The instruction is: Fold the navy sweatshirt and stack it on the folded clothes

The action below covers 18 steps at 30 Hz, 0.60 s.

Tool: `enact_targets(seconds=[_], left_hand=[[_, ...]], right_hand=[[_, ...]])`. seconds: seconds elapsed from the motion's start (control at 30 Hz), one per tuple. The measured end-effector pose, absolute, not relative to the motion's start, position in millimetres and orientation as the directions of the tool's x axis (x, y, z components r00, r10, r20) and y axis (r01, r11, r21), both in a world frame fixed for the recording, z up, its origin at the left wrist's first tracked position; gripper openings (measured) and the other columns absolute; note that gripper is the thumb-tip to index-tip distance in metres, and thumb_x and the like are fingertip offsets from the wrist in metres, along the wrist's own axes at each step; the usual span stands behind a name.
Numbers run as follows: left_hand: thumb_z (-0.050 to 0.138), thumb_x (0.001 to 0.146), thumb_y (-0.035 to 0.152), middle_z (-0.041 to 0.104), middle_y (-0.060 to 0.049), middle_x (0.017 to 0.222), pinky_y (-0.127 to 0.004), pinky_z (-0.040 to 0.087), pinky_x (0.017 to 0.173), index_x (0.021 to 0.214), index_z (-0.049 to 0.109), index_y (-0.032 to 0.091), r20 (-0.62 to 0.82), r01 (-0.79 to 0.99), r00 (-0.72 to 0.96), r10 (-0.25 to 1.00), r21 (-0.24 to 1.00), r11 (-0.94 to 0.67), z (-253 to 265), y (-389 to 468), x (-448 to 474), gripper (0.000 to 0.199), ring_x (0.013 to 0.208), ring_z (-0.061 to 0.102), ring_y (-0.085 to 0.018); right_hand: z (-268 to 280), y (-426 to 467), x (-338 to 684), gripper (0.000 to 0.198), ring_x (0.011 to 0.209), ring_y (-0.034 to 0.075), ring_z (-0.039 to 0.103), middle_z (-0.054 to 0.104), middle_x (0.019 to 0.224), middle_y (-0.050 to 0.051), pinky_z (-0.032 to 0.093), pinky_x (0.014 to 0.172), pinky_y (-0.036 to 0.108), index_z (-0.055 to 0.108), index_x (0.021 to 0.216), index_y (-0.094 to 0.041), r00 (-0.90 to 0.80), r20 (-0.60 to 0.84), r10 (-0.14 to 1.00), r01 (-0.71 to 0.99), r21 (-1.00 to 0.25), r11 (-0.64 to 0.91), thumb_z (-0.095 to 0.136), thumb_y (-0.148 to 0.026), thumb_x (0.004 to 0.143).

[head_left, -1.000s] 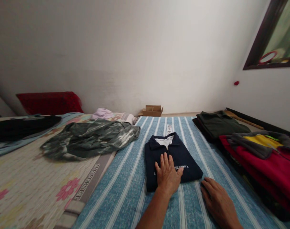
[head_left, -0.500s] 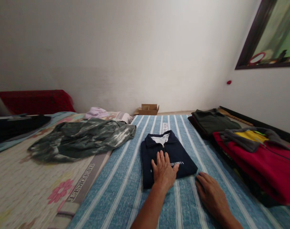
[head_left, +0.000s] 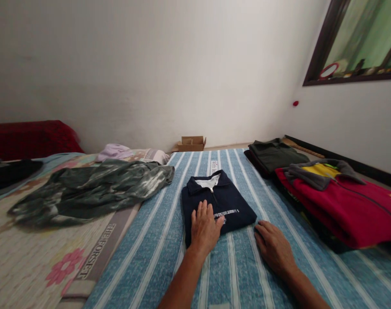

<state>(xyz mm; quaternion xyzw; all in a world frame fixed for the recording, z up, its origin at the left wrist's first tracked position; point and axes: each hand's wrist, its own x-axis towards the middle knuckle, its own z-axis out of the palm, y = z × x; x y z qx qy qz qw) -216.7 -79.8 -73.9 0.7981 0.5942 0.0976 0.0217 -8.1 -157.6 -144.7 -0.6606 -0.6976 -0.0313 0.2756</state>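
A navy zip-neck pullover [head_left: 229, 199], folded into a neat block with its collar away from me, lies on the blue striped sheet [head_left: 157, 249]. My left hand [head_left: 204, 226] rests flat on its lower left front, fingers extended, just left of the white lettering. Beside the pullover's near right corner, my right hand [head_left: 274, 245] lies palm down on the sheet with fingers slightly bent, holding nothing. Its fingertips are close to the fabric edge; whether they touch it I cannot tell.
At right sit a folded red jacket [head_left: 346, 201] with grey collar and a folded dark green garment [head_left: 274, 156]. A crumpled grey-green garment [head_left: 95, 189] and a lilac cloth [head_left: 115, 152] lie left on a floral mat [head_left: 31, 257]. A cardboard box [head_left: 192, 144] stands by the wall.
The view has turned slightly right, shifting everything leftward. My left hand has slid toward the pullover's near left part, uncovering more of the zip and lettering. My right hand stays by the corner.
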Motion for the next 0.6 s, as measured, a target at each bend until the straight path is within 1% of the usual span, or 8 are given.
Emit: enact_targets(seconds=[0.1,0.2,0.23,0.3,0.37,0.5,0.6], left_hand=[[0.036,0.089,0.045,0.03,-0.016,0.145,-0.046,0.024,0.108,0.135,0.039,0.006,0.132,0.948,0.275,0.952,0.129,-0.291,-79,-82,-215,0.06,0.136,0.023,-0.028],[0.035,0.09,0.045,0.029,-0.016,0.146,-0.047,0.025,0.107,0.135,0.038,0.006,0.135,0.95,0.276,0.952,0.11,-0.291,-83,-84,-214,0.06,0.136,0.022,-0.027],[0.035,0.09,0.045,0.029,-0.016,0.146,-0.047,0.025,0.107,0.135,0.038,0.007,0.138,0.95,0.278,0.951,0.105,-0.293,-84,-84,-214,0.06,0.136,0.022,-0.027],[0.034,0.09,0.045,0.028,-0.016,0.146,-0.047,0.024,0.107,0.136,0.038,0.007,0.145,0.95,0.28,0.949,0.098,-0.295,-87,-84,-215,0.06,0.136,0.022,-0.027],[0.035,0.09,0.045,0.028,-0.015,0.147,-0.047,0.024,0.107,0.136,0.037,0.007,0.157,0.951,0.277,0.948,0.093,-0.293,-90,-84,-215,0.06,0.136,0.022,-0.027],[0.036,0.089,0.044,0.029,-0.014,0.146,-0.047,0.026,0.107,0.136,0.038,0.007,0.2,0.95,0.276,0.94,0.089,-0.298,-97,-83,-216,0.059,0.136,0.023,-0.027],[0.037,0.089,0.043,0.03,-0.014,0.146,-0.047,0.027,0.106,0.135,0.039,0.007,0.233,0.946,0.281,0.931,0.097,-0.31,-101,-82,-217,0.058,0.135,0.025,-0.027]], right_hand=[[-145,-157,-7,0.023,0.098,0.022,0.058,0.063,0.106,0.009,0.044,0.087,0.035,0.066,0.095,-0.019,0.078,0.432,0.898,0.91,-0.398,0.113,0.044,-0.025,0.087],[-140,-147,-8,0.025,0.096,0.022,0.059,0.065,0.102,0.009,0.044,0.087,0.034,0.065,0.097,-0.018,0.213,0.499,0.84,0.856,-0.51,0.086,0.044,-0.029,0.087],[-136,-141,-9,0.026,0.096,0.021,0.06,0.065,0.101,0.009,0.044,0.087,0.034,0.065,0.096,-0.018,0.244,0.523,0.817,0.839,-0.537,0.093,0.044,-0.03,0.087],[-126,-123,-13,0.024,0.095,0.021,0.06,0.066,0.1,0.008,0.044,0.087,0.033,0.066,0.093,-0.018,0.254,0.55,0.796,0.815,-0.565,0.13,0.046,-0.03,0.086],[-115,-101,-19,0.022,0.094,0.019,0.06,0.066,0.1,0.007,0.044,0.085,0.031,0.067,0.091,-0.02,0.237,0.526,0.817,0.8,-0.582,0.143,0.047,-0.028,0.085],[-102,-60,-28,0.019,0.096,0.018,0.059,0.065,0.103,0.005,0.044,0.084,0.027,0.069,0.09,-0.021,0.269,0.4,0.876,0.798,-0.601,0.03,0.052,-0.023,0.083],[-104,-42,-30,0.018,0.096,0.018,0.059,0.065,0.104,0.005,0.043,0.083,0.026,0.07,0.089,-0.021,0.279,0.354,0.893,0.808,-0.589,-0.019,0.054,-0.022,0.082]])
